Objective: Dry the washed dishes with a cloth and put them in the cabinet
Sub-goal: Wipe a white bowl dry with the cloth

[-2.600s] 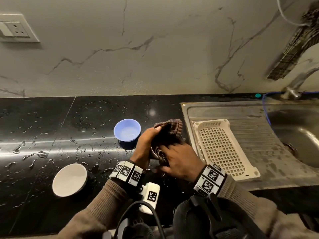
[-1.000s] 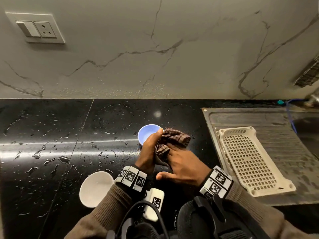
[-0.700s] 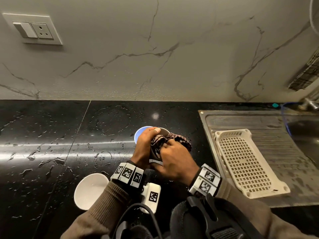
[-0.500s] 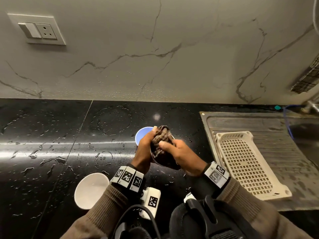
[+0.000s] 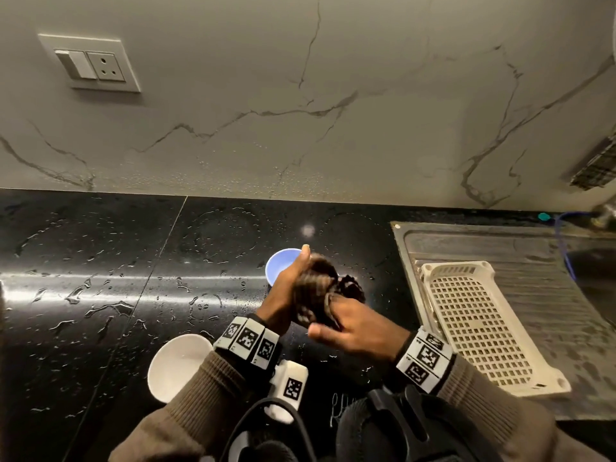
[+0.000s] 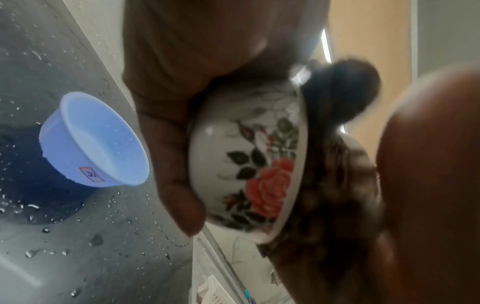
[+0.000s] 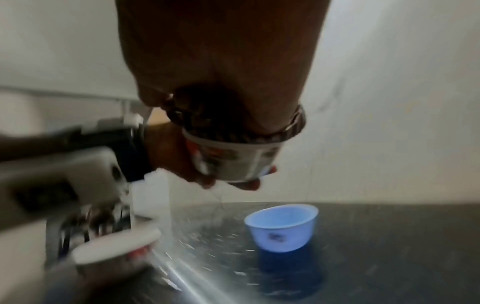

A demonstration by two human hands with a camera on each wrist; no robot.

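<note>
My left hand (image 5: 289, 291) grips a white bowl with a red rose pattern (image 6: 249, 164) above the wet black counter (image 5: 100, 295), fingers curled round its outside. A dark checked cloth (image 5: 316, 295) is stuffed into the bowl, and my right hand (image 5: 350, 325) presses it inside with its fingers. In the right wrist view the rose bowl (image 7: 233, 158) sits under my right hand, cloth (image 7: 233, 131) bulging at its rim. A small blue bowl (image 5: 280, 265) stands upright on the counter just behind my left hand. A white bowl (image 5: 176, 365) rests near the front edge, left of my left wrist.
A cream plastic drainer tray (image 5: 480, 328) lies on the steel sink drainboard (image 5: 550, 295) to the right. Water drops cover the counter. A marble wall with a socket plate (image 5: 90, 65) rises behind. A checked towel (image 5: 596, 168) hangs at far right.
My right hand has kept turning the cloth inside the rose bowl; its wrist has rolled back over so the back of the hand faces up. The left hand keeps holding the bowl.
</note>
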